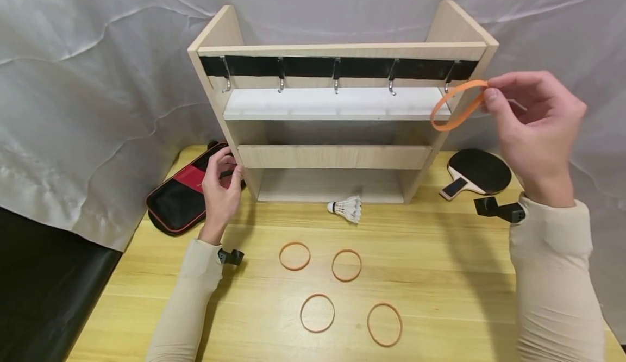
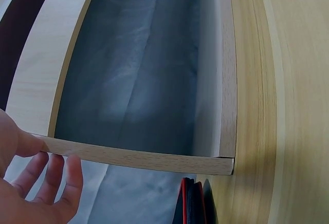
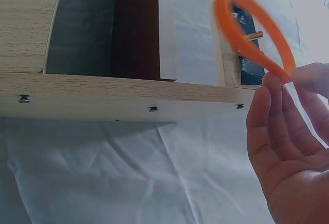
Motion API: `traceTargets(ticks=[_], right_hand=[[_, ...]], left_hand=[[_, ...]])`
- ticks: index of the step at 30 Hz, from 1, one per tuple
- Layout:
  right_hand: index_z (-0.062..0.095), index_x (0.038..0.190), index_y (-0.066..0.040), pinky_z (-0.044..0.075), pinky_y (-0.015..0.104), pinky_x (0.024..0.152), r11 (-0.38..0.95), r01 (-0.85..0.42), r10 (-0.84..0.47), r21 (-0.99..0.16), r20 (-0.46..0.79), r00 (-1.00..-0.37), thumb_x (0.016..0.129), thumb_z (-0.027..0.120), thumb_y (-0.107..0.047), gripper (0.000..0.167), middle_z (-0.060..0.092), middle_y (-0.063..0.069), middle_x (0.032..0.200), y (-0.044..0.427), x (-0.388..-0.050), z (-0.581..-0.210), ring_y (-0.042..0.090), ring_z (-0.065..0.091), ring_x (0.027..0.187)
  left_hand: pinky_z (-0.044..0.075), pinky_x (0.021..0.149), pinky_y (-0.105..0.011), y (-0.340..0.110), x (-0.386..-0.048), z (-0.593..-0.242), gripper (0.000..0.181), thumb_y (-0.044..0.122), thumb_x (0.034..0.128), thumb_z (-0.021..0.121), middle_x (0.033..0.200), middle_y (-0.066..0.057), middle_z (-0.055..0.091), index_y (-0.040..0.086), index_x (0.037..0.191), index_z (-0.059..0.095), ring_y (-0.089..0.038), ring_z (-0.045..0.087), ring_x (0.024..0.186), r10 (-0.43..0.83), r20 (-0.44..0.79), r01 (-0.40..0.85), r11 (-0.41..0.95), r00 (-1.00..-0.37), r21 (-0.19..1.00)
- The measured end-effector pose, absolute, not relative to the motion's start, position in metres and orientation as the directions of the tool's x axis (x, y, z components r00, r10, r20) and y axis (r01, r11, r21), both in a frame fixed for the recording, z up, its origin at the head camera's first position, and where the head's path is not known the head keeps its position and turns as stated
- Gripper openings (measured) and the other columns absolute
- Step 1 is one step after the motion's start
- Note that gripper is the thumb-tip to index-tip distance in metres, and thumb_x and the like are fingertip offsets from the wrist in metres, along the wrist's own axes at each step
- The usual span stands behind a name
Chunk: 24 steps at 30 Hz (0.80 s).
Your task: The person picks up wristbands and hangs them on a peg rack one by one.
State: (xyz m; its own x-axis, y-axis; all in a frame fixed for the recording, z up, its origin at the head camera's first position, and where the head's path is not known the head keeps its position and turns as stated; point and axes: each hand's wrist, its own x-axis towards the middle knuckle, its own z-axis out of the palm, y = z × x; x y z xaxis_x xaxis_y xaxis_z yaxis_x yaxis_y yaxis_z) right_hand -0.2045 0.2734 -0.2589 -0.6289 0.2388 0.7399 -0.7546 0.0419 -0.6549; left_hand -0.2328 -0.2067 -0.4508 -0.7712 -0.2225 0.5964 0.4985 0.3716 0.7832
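Thumb and fingertips of my right hand (image 1: 543, 117) pinch an orange rubber wristband (image 1: 458, 124) at its right end. The loop hangs in front of the rightmost metal hook (image 1: 452, 74) of a wooden rack (image 1: 337, 157); in the right wrist view a hook (image 3: 254, 35) shows through it. Whether the band touches the hook I cannot tell. My left hand (image 1: 222, 193) holds the front edge of the rack's left side panel (image 2: 139, 157), fingertips against its outer face. Several more orange wristbands (image 1: 346, 281) lie flat on the table in front.
Several hooks (image 1: 336, 74) line a black strip across the rack's top. A shuttlecock (image 1: 346, 208) lies at the rack's front base. A black-and-red case (image 1: 178, 201) sits to the left, and a black table tennis bat (image 1: 479, 170) to the right. Grey cloth (image 1: 337, 3) hangs behind.
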Motion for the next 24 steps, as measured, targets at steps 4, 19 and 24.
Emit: traceTargets(ticks=[4,19,24], right_hand=[[0.072,0.103,0.023,0.063,0.020,0.075,0.054,-0.735,0.241,-0.676,0.723,-0.647,0.091,0.077,0.009,0.019,0.081,0.011,0.090,0.274,-0.210,-0.262,0.017,0.074,0.075],[0.074,0.115,0.014,0.059,0.015,0.081,0.411,-0.627,0.144,-0.662,0.726,-0.673,0.098,0.071,-0.001,0.023,0.079,-0.011,0.106,0.285,-0.213,-0.314,0.006,0.075,0.096],[0.074,0.116,0.014,0.059,0.015,0.086,0.434,-0.604,0.151,-0.668,0.715,-0.683,0.100,0.070,-0.003,0.024,0.078,-0.013,0.107,0.284,-0.203,-0.327,0.005,0.075,0.096]], left_hand=[[0.056,0.086,-0.011,-0.206,-0.233,-0.450,0.046,-0.003,0.1038,0.069,0.124,-0.023,0.071,0.006,0.148,0.062,-0.017,0.066,0.108,-0.228,0.593,0.495,0.370,-0.772,0.786],[0.056,0.086,-0.010,-0.205,-0.233,-0.451,0.047,-0.004,0.1032,0.069,0.124,-0.024,0.070,0.005,0.148,0.062,-0.021,0.067,0.109,-0.223,0.593,0.497,0.366,-0.774,0.787],[0.054,0.086,-0.008,-0.205,-0.234,-0.451,0.048,-0.006,0.1019,0.069,0.123,-0.026,0.070,0.003,0.149,0.061,-0.022,0.067,0.108,-0.227,0.601,0.502,0.372,-0.766,0.780]])
